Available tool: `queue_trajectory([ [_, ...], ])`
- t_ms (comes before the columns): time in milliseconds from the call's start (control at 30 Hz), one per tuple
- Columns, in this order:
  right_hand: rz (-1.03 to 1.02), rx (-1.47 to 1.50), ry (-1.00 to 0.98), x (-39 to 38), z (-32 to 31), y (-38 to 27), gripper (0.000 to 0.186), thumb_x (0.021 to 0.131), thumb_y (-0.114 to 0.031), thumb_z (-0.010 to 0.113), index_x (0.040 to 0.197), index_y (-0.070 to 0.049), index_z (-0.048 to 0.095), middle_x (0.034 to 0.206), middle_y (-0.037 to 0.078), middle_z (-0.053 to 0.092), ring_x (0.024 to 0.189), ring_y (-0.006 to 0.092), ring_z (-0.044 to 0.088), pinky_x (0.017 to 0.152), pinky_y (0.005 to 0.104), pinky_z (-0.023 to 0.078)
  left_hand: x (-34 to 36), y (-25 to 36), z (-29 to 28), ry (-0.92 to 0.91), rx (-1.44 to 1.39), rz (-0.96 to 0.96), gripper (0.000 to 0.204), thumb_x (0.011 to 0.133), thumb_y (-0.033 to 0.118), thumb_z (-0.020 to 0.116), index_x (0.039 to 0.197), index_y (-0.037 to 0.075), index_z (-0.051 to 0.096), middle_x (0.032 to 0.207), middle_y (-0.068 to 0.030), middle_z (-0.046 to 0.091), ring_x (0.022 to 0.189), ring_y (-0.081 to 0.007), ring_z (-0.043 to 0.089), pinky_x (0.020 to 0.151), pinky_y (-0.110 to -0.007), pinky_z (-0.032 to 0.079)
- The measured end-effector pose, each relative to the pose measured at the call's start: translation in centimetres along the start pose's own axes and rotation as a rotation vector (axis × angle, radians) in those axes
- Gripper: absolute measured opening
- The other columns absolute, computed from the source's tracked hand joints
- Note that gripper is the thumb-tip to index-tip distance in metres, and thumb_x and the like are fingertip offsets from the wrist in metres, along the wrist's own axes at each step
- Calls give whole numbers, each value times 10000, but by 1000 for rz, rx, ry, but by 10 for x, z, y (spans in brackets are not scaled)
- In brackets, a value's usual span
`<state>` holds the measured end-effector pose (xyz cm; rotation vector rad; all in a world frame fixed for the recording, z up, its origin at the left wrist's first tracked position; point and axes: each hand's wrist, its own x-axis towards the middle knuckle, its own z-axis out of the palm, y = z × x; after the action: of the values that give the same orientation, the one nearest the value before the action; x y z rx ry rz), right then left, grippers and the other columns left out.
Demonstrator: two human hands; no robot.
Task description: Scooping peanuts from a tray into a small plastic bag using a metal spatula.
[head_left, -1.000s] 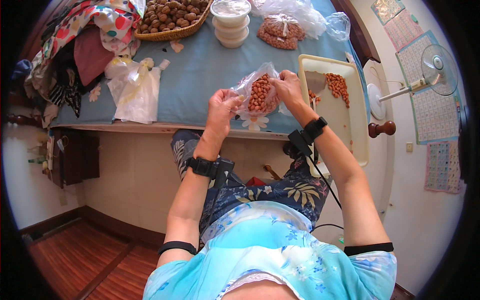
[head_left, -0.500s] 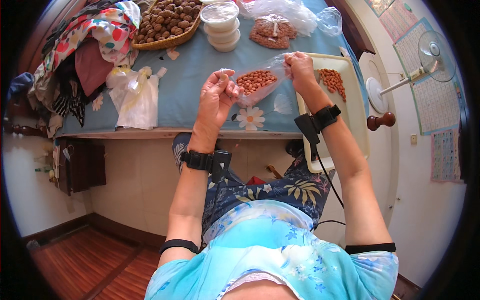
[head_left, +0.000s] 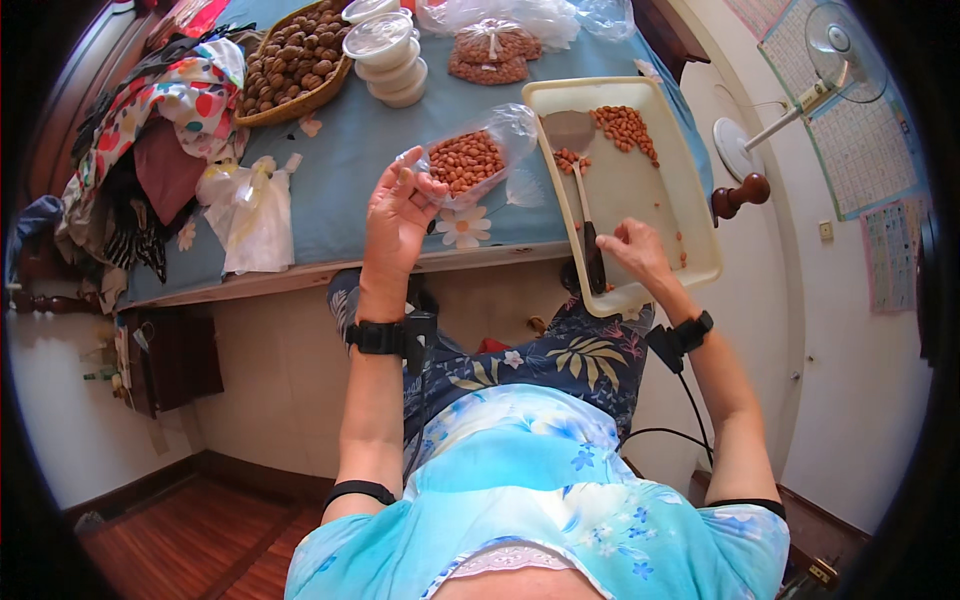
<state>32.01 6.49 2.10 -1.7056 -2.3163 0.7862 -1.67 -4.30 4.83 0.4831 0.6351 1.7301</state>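
A clear plastic bag point(head_left: 515, 128) of reddish-brown peanuts point(head_left: 466, 162) lies on the blue floral cloth. My left hand point(head_left: 402, 205) is at the bag's left edge, its bent fingers closed on the plastic. My right hand point(head_left: 640, 252) is over the cream tray point(head_left: 705, 250) at the right, fingers loosely bent and apart, with the fingertips close beside the dark handle of a spatula point(head_left: 588, 215). The spatula lies along the tray's left side, its broad blade at the far end. Loose peanuts point(head_left: 627, 132) are heaped in the tray's far part, and a few lie by the blade.
Beyond the bag are stacked round white tubs point(head_left: 398, 82), a tied bag of peanuts point(head_left: 490, 55) and a wicker basket point(head_left: 330, 85) of walnuts. White plastic bags point(head_left: 250, 215) and piled clothes point(head_left: 170, 130) lie left. A fan point(head_left: 845, 55) stands beyond the tray.
My right hand has let go of the bag and moved right and nearer me, over the tray by the spatula. My left hand remains at the bag, which now rests lower and flatter.
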Motion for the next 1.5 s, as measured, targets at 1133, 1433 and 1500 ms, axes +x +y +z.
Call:
queue_trajectory([
  [1133,-126,-79,206,-42,-100,-8,315,665,-132,648,939,13,596,648,102,569,578,194,564,592,327,464,-8,-4,24,108,128,45,577,885,291,642,1308,-38,428,1187,-105,518,1111,-237,507,992,-432,417],
  [1433,236,360,-450,-96,-194,-10,281,687,-105,654,915,58,639,661,46,564,524,111,539,494,230,435,-9,-5,18,87,90,31,548,876,254,660,1291,-36,449,1160,-99,542,1076,-226,531,962,-396,440],
  [1500,280,392,-557,-102,-192,-13,294,692,-108,651,925,71,647,647,49,565,518,123,546,496,239,437,-9,-4,19,88,88,33,543,879,251,656,1289,-38,450,1162,-103,544,1073,-227,534,962,-397,441],
])
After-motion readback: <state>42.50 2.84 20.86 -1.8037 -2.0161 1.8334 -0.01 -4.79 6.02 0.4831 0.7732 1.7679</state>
